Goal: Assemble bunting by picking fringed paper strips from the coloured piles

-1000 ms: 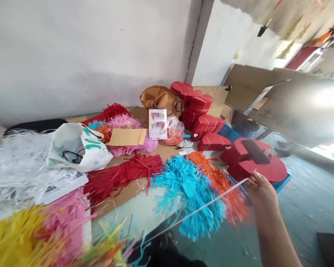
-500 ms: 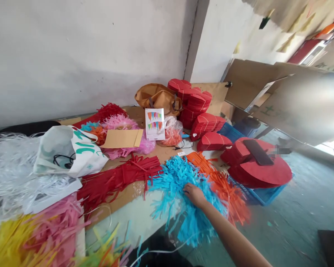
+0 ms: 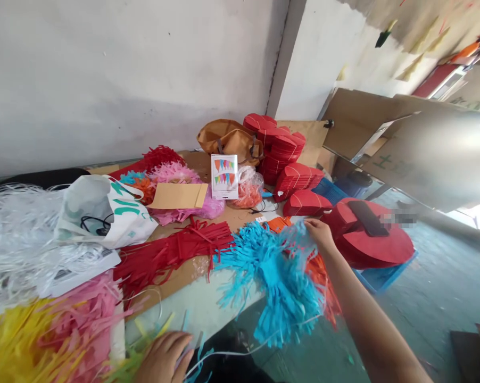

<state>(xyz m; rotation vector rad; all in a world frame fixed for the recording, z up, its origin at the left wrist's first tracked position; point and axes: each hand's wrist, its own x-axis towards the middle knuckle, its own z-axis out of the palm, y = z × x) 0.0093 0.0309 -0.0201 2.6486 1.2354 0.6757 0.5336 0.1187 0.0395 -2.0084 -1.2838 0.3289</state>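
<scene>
My right hand [image 3: 319,234] is pinched shut on the end of a blue tissue-paper tassel [image 3: 298,236], which it holds up over the pile of blue tassels [image 3: 270,271]. Orange tassels [image 3: 322,282] lie partly under the blue ones. My left hand [image 3: 166,359] has come in at the lower edge, its fingers curled in, and what lies between them is hidden. By its fingertips a white cord [image 3: 224,353] runs right across the blue tassels. Yellow-green paper strips [image 3: 130,359] lie beside and under this hand.
Red tassels [image 3: 176,250], pink strips [image 3: 92,314] and yellow strips [image 3: 28,340] cover the left side. Behind are a white bag [image 3: 132,213], a brown envelope [image 3: 178,196], a printed card [image 3: 224,176] and a brown bag [image 3: 230,141]. Red paper stacks [image 3: 378,242] stand on the right.
My right hand has risen from the blue pile and moved right, lifting one blue tassel. My left hand has appeared at the bottom.
</scene>
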